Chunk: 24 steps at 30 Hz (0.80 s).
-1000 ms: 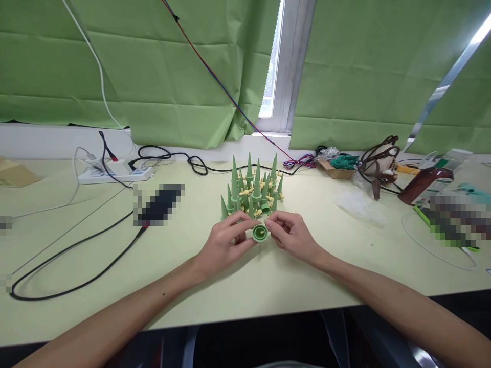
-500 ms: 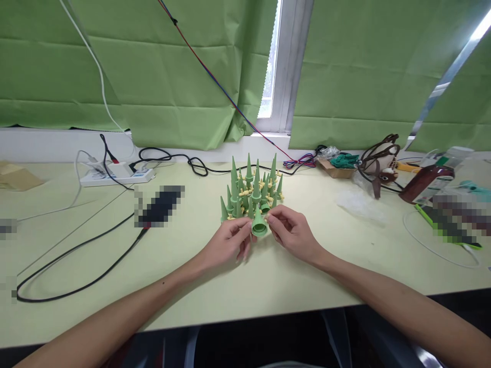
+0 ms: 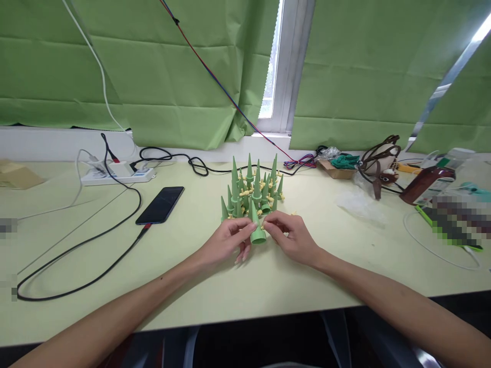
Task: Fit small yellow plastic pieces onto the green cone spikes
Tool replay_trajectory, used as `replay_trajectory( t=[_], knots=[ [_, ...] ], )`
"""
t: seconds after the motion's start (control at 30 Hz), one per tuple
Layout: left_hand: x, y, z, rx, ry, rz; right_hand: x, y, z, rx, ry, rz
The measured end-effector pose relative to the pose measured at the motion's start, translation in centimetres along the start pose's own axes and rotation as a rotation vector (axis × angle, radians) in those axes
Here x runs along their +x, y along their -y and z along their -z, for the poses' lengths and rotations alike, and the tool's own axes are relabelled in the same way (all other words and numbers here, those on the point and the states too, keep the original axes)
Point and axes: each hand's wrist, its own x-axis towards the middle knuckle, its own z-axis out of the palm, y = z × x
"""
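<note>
Between thumb and fingers, my left hand [image 3: 233,236] grips a green plastic cone [image 3: 257,227] on its left side. The cone points up, its wide base low and toward me. On the cone's right side, my right hand [image 3: 288,234] is closed in a pinch on a small yellow piece [image 3: 263,226] that touches or nearly touches the cone. Just behind my hands stands a cluster of green cones [image 3: 235,179] of several heights, with small yellow pieces [image 3: 245,192] on and among them.
A phone [image 3: 161,205] on a black cable lies to the left, before a white power strip [image 3: 118,175]. At right are a crumpled plastic bag [image 3: 360,205], a cardboard box [image 3: 337,169], a brown bottle [image 3: 427,184] and a green-edged device [image 3: 448,227]. The table edge [image 3: 268,316] runs in front.
The held cone has tipped, so its open underside no longer faces me and its outer wall shows. My right hand has shifted slightly left, closer to the cone.
</note>
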Motion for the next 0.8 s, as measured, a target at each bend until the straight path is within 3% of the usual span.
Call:
replay_trajectory(
  t=[0.13, 0.33, 0.53, 0.8],
  knots=[
    [-0.2, -0.4, 0.0, 0.223, -0.056, -0.106, 0.0, 0.3, -0.1, -0.01, 0.008, -0.017],
    [-0.1, 0.1, 0.3, 0.597, -0.2, -0.533, -0.1, 0.6, -0.1, 0.026, 0.033, -0.08],
    [0.0, 0.8, 0.6, 0.75, -0.249, -0.756, 0.1, 0.5, -0.1, 0.13, 0.055, -0.173],
    [-0.3, 1.0, 1.1, 0.933, -0.206, -0.823, 0.5, 0.8, -0.2, 0.37, 0.12, -0.361]
  ],
)
